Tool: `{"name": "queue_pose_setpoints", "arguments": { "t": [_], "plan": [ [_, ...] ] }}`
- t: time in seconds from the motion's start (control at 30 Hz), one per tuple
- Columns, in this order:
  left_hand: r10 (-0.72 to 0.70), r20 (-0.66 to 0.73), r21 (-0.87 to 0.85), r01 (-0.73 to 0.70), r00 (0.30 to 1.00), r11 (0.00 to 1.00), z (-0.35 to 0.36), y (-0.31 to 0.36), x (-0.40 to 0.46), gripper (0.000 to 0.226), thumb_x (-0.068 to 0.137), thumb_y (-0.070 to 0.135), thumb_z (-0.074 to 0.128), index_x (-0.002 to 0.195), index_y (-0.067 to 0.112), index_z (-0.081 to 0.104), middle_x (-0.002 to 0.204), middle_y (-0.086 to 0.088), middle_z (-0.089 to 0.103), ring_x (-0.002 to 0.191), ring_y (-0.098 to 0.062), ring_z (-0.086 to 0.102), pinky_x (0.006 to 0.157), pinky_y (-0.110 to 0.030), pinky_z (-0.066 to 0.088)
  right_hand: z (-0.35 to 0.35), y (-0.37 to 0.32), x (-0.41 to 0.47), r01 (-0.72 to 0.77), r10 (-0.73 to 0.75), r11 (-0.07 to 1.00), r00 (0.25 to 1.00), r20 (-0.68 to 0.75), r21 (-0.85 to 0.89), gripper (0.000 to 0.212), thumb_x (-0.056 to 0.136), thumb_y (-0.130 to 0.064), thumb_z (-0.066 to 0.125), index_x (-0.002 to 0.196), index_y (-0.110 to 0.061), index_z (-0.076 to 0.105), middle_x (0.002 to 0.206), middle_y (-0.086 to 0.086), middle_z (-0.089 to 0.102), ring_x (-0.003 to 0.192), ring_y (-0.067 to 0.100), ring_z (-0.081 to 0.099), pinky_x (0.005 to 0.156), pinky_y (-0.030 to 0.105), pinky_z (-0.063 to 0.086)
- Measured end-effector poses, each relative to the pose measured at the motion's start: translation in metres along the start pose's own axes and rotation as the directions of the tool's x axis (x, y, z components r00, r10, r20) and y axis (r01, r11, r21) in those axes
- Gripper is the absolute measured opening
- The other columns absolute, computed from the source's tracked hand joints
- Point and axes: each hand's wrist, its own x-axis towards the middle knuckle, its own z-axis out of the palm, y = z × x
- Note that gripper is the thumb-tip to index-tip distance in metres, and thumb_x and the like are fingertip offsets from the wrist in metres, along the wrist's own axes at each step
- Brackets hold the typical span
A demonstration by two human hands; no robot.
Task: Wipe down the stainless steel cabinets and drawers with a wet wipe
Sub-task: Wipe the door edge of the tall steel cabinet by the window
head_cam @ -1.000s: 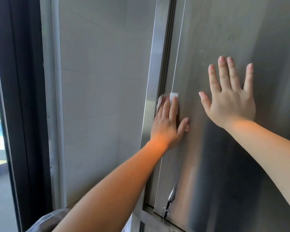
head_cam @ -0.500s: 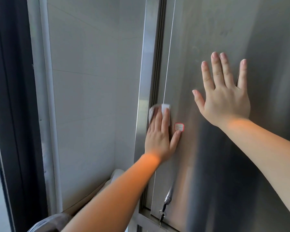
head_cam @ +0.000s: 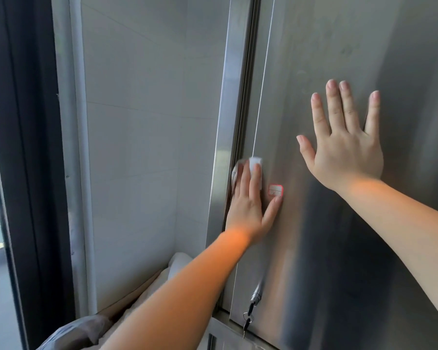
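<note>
We see both bare forearms reaching up and forward. Our left hand (head_cam: 250, 208) lies flat with fingers straight and close together, thumb angled out to the right, fingertips highest. Our right hand (head_cam: 344, 147) is higher and well apart from it, palm flat, fingers straight and spread, thumb pointing left, wrist bent back.

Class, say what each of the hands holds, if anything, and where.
The left hand presses a white wet wipe under straight fingers against the cabinet door. The right hand holds nothing.
</note>
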Motion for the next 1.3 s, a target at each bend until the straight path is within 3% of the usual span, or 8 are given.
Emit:
{"name": "queue_pose_setpoints", "arguments": {
  "t": [0.23,0.37,0.53,0.7,0.83,0.9,1.07,1.3],
  "plan": [
    [0.036,-0.077,-0.065,-0.041,0.996,0.997,-0.021,0.026,0.057,0.078,0.097,0.054,0.038,0.158,0.023,0.001,0.166,0.004,0.0,0.151,-0.012,-0.008,0.124,-0.042,0.01,0.001,0.002,-0.002,0.001,-0.001,1.0,1.0,0.006,-0.019,0.071,0.099,-0.053,0.014,0.156,-0.01,0.006,0.163,0.015,0.002,0.15,0.029,-0.002,0.117,0.062,0.0],
    [0.041,-0.047,-0.032,-0.042,0.998,0.999,-0.005,0.003,0.017,0.079,0.098,0.05,0.042,0.158,0.021,-0.001,0.166,0.002,0.002,0.152,-0.014,-0.006,0.123,-0.041,0.013,0.0,0.0,-0.002,0.002,-0.001,0.999,1.0,0.021,-0.036,0.071,0.099,-0.052,0.015,0.156,-0.01,0.007,0.163,0.014,0.002,0.15,0.029,-0.001,0.117,0.063,0.003],
    [-0.014,0.038,0.014,0.013,0.999,1.0,0.02,-0.032,-0.073,0.081,0.095,0.055,0.038,0.157,0.014,0.006,0.164,-0.003,0.007,0.151,-0.014,-0.01,0.123,-0.03,0.002,-0.003,-0.001,-0.001,0.003,-0.002,1.0,1.0,0.031,-0.018,0.07,0.099,-0.05,0.019,0.155,-0.009,0.009,0.162,0.015,0.003,0.15,0.03,0.0,0.116,0.064,0.004],
    [-0.033,0.123,0.024,0.031,0.992,0.999,0.03,-0.052,-0.123,0.081,0.095,0.049,0.046,0.155,0.015,0.003,0.165,-0.005,0.005,0.151,-0.016,-0.011,0.123,-0.032,0.0,-0.007,0.0,0.0,0.006,-0.001,0.999,0.996,0.087,-0.049,0.072,0.098,-0.051,0.019,0.155,-0.008,0.009,0.163,0.014,0.003,0.15,0.029,-0.001,0.116,0.064,0.004],
    [-0.04,0.154,-0.074,0.052,0.987,0.996,0.013,-0.04,-0.096,0.078,0.095,0.047,0.046,0.155,0.024,0.002,0.164,0.007,0.0,0.146,-0.001,-0.022,0.123,-0.031,-0.003,-0.015,0.001,0.002,-0.015,0.028,0.997,0.984,0.175,-0.072,0.073,0.098,-0.054,0.013,0.155,-0.01,0.005,0.163,0.012,-0.002,0.15,0.026,-0.007,0.117,0.061,-0.001],
    [-0.023,0.131,-0.127,0.04,0.991,0.991,-0.001,-0.027,-0.059,0.076,0.094,0.045,0.045,0.156,0.022,0.006,0.162,0.01,0.001,0.143,0.004,-0.022,0.121,-0.027,-0.004,-0.022,-0.003,0.002,-0.042,0.039,0.999,0.981,0.189,0.007,0.071,0.098,-0.052,0.016,0.155,-0.01,0.007,0.163,0.011,-0.001,0.15,0.025,-0.006,0.117,0.06,-0.003],
    [0.003,0.088,-0.194,0.014,0.996,0.981,-0.027,-0.002,0.022,0.071,0.095,0.049,0.04,0.157,0.031,0.01,0.165,0.01,0.004,0.146,0.004,-0.011,0.118,-0.023,0.0,-0.03,-0.036,-0.06,0.017,-0.034,0.987,0.994,0.101,0.16,0.062,0.099,-0.04,0.033,0.154,-0.01,0.024,0.162,0.011,0.013,0.15,0.025,0.008,0.118,0.058,0.002],
    [0.04,0.043,-0.195,-0.031,0.998,0.98,0.007,-0.032,-0.034,0.07,0.094,0.051,0.039,0.154,0.034,0.007,0.165,-0.001,0.007,0.15,-0.006,-0.008,0.122,-0.027,0.003,-0.002,-0.055,-0.126,0.033,-0.039,0.999,0.986,0.162,0.037,0.063,0.1,-0.04,0.033,0.155,-0.013,0.018,0.163,0.006,0.009,0.151,0.024,0.007,0.118,0.06,0.003]
  ]
}}
